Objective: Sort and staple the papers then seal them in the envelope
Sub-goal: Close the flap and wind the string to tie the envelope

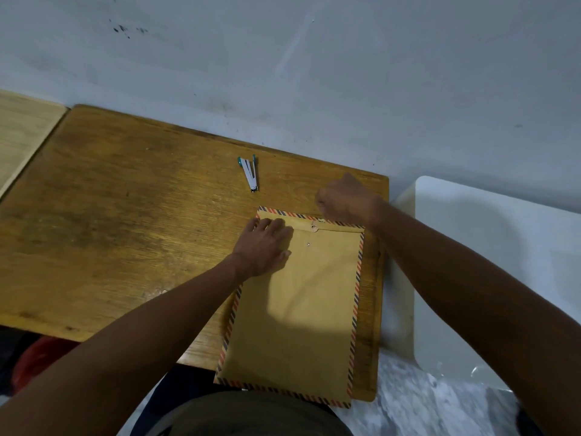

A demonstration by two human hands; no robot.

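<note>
The brown envelope [295, 313] with its striped border lay flat on the right part of the wooden desk [125, 221], its near end hanging over the desk's front edge toward me; the flap at the far end was folded down, and 2 small round fasteners sat on the midline, 1 on the flap and 1 just below it; my left hand [262, 247] rested palm down on the envelope's far left corner, fingers spread flat; my right hand [344, 198] was curled closed just past the envelope's far right corner, and I could not tell whether it pinched anything; farther back the stapler [250, 174] lay alone on the desk, near the pale wall [314, 73].
</note>
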